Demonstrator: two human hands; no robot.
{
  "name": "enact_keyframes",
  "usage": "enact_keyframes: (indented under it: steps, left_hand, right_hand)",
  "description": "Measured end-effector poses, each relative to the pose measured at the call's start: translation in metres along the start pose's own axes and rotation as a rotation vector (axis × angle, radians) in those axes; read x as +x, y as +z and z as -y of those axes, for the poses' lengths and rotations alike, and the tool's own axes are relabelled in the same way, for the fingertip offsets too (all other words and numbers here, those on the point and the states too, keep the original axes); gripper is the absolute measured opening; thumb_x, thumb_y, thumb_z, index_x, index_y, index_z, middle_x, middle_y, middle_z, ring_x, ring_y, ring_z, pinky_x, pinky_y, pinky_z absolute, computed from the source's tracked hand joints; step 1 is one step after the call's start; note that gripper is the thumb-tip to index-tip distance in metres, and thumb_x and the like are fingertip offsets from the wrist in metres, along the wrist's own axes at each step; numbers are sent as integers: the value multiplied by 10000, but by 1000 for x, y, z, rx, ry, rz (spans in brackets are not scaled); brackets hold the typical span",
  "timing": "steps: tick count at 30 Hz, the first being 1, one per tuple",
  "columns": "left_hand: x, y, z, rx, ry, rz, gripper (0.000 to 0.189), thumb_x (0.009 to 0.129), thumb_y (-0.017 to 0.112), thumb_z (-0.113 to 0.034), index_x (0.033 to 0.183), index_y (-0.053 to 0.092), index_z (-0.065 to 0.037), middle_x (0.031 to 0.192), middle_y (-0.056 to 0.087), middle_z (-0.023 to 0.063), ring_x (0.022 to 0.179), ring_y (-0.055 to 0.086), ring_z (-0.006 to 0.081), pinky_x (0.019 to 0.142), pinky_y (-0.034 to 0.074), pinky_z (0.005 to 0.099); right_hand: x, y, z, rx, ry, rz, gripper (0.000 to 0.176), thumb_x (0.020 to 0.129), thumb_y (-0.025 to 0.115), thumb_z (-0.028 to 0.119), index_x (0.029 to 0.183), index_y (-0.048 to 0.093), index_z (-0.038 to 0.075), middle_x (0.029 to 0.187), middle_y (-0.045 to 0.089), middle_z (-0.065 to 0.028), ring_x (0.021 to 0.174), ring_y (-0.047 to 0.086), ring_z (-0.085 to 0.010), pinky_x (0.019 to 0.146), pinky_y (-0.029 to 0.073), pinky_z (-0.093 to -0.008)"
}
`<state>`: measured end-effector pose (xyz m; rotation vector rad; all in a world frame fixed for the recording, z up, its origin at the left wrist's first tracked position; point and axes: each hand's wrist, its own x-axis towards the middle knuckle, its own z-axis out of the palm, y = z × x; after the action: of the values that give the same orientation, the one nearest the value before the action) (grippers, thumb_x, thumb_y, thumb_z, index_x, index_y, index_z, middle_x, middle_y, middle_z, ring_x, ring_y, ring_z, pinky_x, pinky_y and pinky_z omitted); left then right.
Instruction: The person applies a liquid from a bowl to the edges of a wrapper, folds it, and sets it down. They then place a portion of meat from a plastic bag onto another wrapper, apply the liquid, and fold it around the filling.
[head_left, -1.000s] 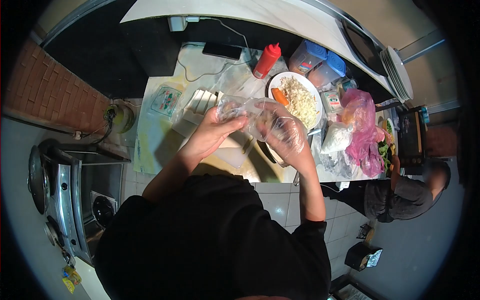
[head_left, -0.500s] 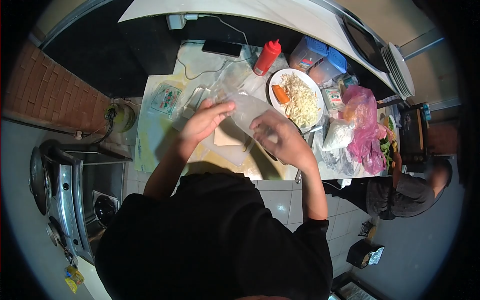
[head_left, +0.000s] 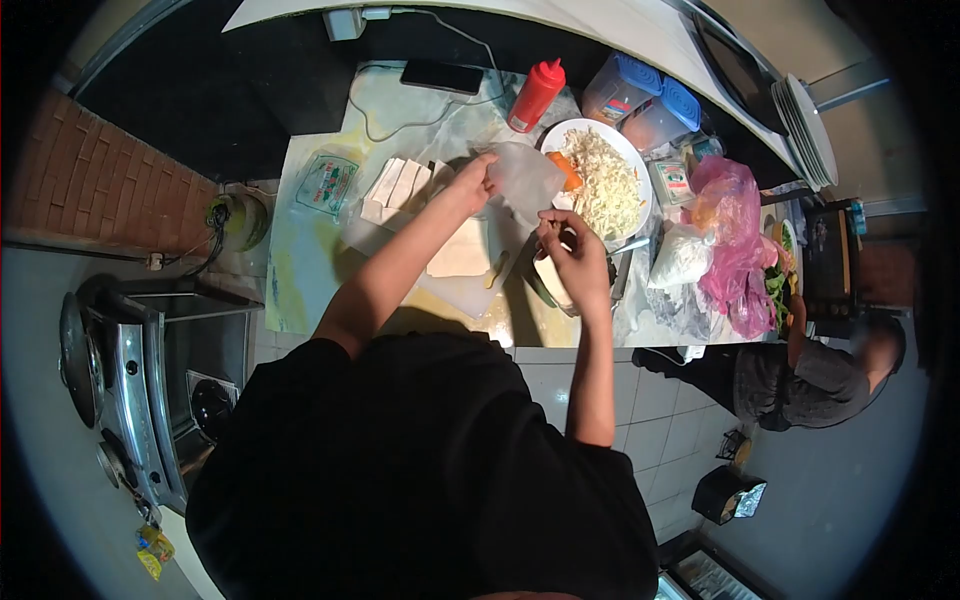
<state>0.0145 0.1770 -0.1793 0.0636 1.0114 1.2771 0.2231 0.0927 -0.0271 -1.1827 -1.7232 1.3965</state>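
Note:
My left hand (head_left: pixel 478 187) is closed on one edge of a clear plastic bag (head_left: pixel 526 178), raised over the table. My right hand (head_left: pixel 580 258) has thumb and fingers pinched at the bag's lower right edge. Under my left forearm, pale flat sheets (head_left: pixel 460 250) lie on a white board (head_left: pixel 470 297), with more folded pale pieces (head_left: pixel 402 187) behind them. A dark-rimmed container (head_left: pixel 546 282) with something pale in it is partly hidden by my right hand. Just beyond the bag stands a white plate (head_left: pixel 645 195) of shredded cabbage (head_left: pixel 605 190) and a carrot piece (head_left: pixel 568 170).
A red squeeze bottle (head_left: pixel 537 95), blue-lidded tubs (head_left: pixel 660 112), a white powder bag (head_left: pixel 682 255) and a pink plastic bag (head_left: pixel 728 235) line the back and right. A phone (head_left: pixel 441 77) lies at the back. Another person (head_left: pixel 800 385) is at the right.
My left hand has moved right and up with the bag. My right hand has come down to the bag's lower edge, its fingers now pinched. The folded pale pieces show more.

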Motion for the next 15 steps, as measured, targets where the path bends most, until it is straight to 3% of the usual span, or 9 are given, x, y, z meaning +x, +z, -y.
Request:
enact_keyframes:
  steps: [1, 4, 6, 10, 11, 14, 15]
  left_hand:
    - [-13, 3, -4, 1, -4, -3, 315, 919, 659, -282, 1189, 569, -147, 1118, 579, 51, 1042, 573, 185, 900, 467, 356]
    - [-90, 6, -15, 255, 30, -123, 341, 915, 663, -288, 1205, 561, -139, 1145, 541, 40, 1104, 554, 184, 941, 442, 343]
    - [-156, 2, -23, 301, 383, -135, 369, 916, 663, -275, 1235, 555, -125, 1154, 516, 19, 1165, 532, 179, 969, 423, 331]
    - [-196, -53, -21, 329, 419, -39, 367, 940, 625, -248, 1272, 545, -115, 1174, 552, 31, 1161, 550, 186, 959, 434, 341]
    - [-196, -73, -16, 349, 344, -35, 337, 960, 593, -236, 1269, 544, -111, 1180, 572, 41, 1137, 568, 188, 950, 440, 341]
    - [-201, -112, 2, 362, 226, -80, 295, 993, 540, -228, 1257, 543, -97, 1184, 606, 58, 1087, 599, 189, 930, 452, 332]
    - [-203, -116, 6, 359, 188, -125, 283, 1006, 519, -231, 1249, 544, -88, 1181, 620, 65, 1062, 614, 188, 919, 457, 322]
  right_hand:
    - [-12, 11, 14, -172, -31, -111, 205, 923, 654, 44, 1119, 644, -12, 922, 627, -90, 756, 643, -134, 670, 558, -281]
    - [-35, 48, 11, -166, -121, -101, 203, 902, 668, 23, 1105, 670, 20, 972, 589, -116, 772, 667, -195, 708, 577, -306]
    - [-39, 68, 1, -135, -121, -10, 194, 891, 674, 32, 1084, 678, 20, 985, 607, -138, 794, 676, -246, 709, 571, -349]
    - [-11, 91, -47, -312, -115, 171, 219, 888, 663, 79, 1096, 665, 13, 1041, 633, -211, 881, 654, -358, 768, 540, -417]
    - [-5, 98, -58, -307, -114, 179, 219, 888, 663, 79, 1096, 665, 13, 1041, 633, -211, 881, 654, -358, 768, 540, -417]
    - [6, 111, -78, -503, -406, 143, 277, 872, 666, 100, 1144, 653, 50, 1075, 632, -166, 1019, 593, -363, 891, 489, -445]
    - [8, 110, -79, -505, -406, 147, 277, 872, 666, 100, 1144, 653, 50, 1075, 632, -166, 1019, 593, -363, 891, 489, -445]
